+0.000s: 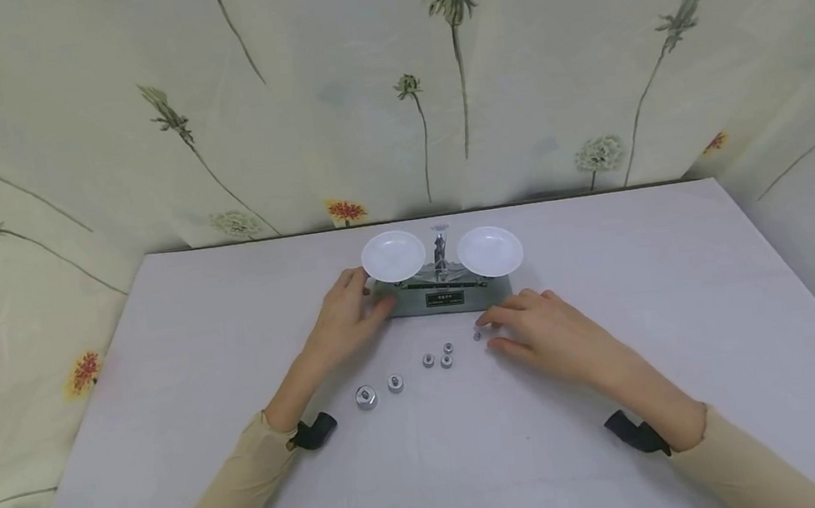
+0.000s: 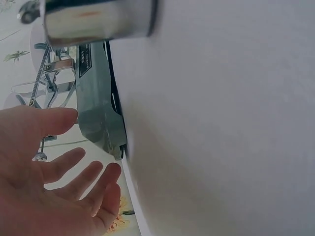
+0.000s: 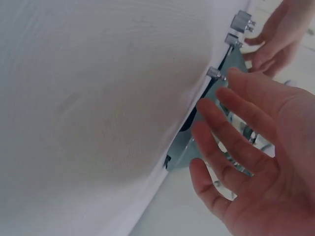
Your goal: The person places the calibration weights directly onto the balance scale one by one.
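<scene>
Our right hand (image 1: 548,334), empty, fingers loosely parted, is just beside the smallest weight (image 1: 477,336), in front of the balance (image 1: 413,304); our left hand (image 1: 343,317), also empty and spread, flanks its left end. We're probably reaching for that weight; it should want a light pinch. The balance's label (image 1: 445,299) we can't read.

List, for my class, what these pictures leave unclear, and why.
Head view: wording on the label of the scale, too small to read.
Head view: any marking on the largest weight, too small.
Left wrist view: the nearest weight, blurred and cut by the top edge.
Right wrist view: much of the scale, behind the right hand.
</scene>
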### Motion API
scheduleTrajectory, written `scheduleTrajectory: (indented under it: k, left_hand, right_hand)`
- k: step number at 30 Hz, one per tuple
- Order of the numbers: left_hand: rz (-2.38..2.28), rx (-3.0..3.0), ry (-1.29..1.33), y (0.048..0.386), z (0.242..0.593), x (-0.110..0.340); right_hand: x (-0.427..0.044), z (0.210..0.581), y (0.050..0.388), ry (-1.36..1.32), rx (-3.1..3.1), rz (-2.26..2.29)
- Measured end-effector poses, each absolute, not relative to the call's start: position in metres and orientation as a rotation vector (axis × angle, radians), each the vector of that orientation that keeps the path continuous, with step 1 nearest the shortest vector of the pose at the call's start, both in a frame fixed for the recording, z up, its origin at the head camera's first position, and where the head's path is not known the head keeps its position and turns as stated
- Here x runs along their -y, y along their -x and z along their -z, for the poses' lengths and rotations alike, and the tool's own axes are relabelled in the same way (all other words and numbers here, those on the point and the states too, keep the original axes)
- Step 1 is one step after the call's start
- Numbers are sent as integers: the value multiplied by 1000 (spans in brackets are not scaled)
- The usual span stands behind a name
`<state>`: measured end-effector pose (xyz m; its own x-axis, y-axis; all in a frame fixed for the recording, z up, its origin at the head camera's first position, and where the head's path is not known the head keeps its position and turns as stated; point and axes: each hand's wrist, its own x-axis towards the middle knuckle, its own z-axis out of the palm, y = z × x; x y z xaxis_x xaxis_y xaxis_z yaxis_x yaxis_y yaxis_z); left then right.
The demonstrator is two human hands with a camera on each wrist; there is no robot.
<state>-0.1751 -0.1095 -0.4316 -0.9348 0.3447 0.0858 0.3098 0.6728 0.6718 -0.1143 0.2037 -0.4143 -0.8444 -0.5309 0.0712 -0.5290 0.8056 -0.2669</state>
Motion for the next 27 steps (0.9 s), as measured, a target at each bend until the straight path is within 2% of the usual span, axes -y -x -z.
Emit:
scheduleTrajectory:
  k: [12, 27]
  left_hand:
    - [-1112, -2855, -627, 178, 432, 106]
    - [-1095, -2864, -546, 190, 430, 100]
  right_hand:
    - [-192, 419, 117, 913, -2975, 422]
    - [-184, 423, 119, 951, -2986, 383]
